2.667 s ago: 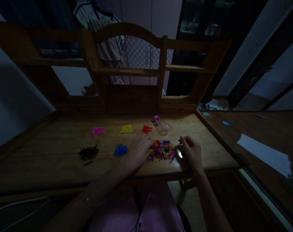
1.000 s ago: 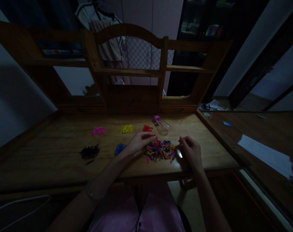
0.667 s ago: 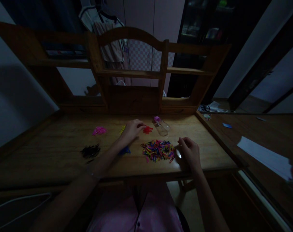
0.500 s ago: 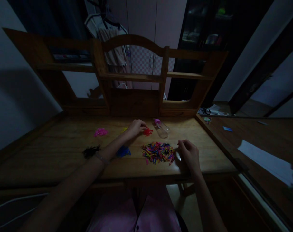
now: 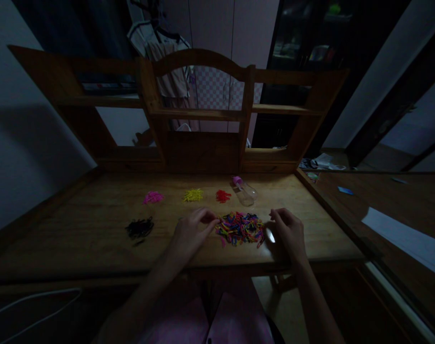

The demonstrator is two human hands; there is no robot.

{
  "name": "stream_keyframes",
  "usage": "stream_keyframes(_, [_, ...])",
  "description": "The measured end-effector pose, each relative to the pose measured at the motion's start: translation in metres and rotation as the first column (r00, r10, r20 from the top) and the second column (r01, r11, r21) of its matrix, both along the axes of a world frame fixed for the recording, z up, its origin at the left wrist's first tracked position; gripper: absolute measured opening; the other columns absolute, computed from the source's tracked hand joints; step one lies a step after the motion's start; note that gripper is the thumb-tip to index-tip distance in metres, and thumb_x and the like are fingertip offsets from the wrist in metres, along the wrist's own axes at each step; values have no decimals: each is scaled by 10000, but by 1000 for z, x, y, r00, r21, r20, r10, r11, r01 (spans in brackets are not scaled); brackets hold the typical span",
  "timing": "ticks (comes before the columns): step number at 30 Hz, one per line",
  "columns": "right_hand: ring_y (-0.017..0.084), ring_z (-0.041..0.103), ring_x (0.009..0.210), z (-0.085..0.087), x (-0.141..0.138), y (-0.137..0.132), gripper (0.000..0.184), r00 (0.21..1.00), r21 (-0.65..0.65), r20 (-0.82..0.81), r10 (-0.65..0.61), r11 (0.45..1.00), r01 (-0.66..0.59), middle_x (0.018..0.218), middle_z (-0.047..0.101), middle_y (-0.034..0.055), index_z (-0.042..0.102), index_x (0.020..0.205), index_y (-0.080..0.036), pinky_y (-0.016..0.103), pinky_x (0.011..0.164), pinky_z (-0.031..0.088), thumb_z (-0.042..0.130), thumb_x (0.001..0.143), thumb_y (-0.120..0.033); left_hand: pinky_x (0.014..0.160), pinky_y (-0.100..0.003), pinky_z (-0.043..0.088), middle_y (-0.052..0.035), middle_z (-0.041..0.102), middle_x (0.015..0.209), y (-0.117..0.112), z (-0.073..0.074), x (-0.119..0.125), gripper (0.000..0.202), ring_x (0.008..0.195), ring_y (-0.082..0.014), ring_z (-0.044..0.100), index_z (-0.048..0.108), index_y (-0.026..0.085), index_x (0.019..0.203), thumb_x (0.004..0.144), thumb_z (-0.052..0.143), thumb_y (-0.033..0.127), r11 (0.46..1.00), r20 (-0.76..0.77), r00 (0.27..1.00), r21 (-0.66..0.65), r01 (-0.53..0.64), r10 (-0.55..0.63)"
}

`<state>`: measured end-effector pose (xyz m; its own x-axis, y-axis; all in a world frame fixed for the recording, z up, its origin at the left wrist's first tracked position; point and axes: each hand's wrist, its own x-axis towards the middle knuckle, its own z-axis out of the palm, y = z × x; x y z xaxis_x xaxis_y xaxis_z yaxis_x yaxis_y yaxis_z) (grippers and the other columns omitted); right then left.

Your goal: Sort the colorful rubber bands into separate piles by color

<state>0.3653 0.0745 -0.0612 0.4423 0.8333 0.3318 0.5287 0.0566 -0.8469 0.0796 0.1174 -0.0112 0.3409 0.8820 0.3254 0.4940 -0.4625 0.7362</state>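
A mixed heap of small coloured rubber bands lies on the wooden desk in front of me. At the heap's left edge my left hand has thumb and forefinger pinched, touching the bands; any piece between the tips is too small to make out. To the right of the heap, just apart from it, my right hand rests with fingers curled and tips pinched, their contents unclear. Single-colour piles stand around: red, yellow, pink and black. My left hand covers the spot of the blue pile.
A clear bottle with a pink top lies behind the mixed heap. The desk's wooden shelf unit rises along the back. On the brown surface to the right are a white paper sheet and a small blue card.
My left hand has come back from the red pile to the mixed heap's left edge, uncovering the yellow pile and covering the blue one. My right hand stays beside the heap.
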Motion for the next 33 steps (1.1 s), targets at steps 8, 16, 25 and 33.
stream_keyframes(8, [174, 598, 734, 15, -7, -39, 159, 917, -141, 187, 353, 933, -331, 920, 637, 53, 654, 946, -223, 268, 623, 468, 543, 897, -327, 618, -232, 364, 19, 562, 684, -41, -45, -3, 325, 679, -148, 513, 575, 191, 691, 872, 520, 455, 924, 155, 988, -374, 82, -25])
stream_keyframes(16, [207, 608, 922, 7, -10, -38, 287, 814, -239, 373, 446, 894, -380, 1086, 583, 77, 663, 1091, -277, 319, 796, 504, 492, 885, -174, 539, -255, 248, 31, 333, 546, -41, -37, -10, 481, 555, -123, 330, 391, 187, 535, 870, 485, 520, 836, 244, 966, -510, 203, -86])
stream_keyframes(25, [173, 600, 795, 23, -16, -33, 155, 831, -215, 349, 434, 900, -380, 963, 617, 48, 663, 955, -240, 274, 684, 481, 525, 890, -213, 557, -247, 271, 24, 370, 567, -44, -33, -10, 447, 584, -133, 377, 408, 187, 558, 878, 465, 494, 836, 269, 957, -496, 237, -111])
stream_keyframes(33, [166, 606, 865, 52, -29, 22, 300, 744, -195, 418, 521, 851, -487, 1089, 631, 62, 661, 1064, -223, 277, 726, 472, 531, 826, -97, 571, -239, 279, 24, 389, 582, -42, -35, -9, 448, 600, -128, 388, 419, 178, 569, 889, 451, 490, 839, 275, 952, -479, 258, -135])
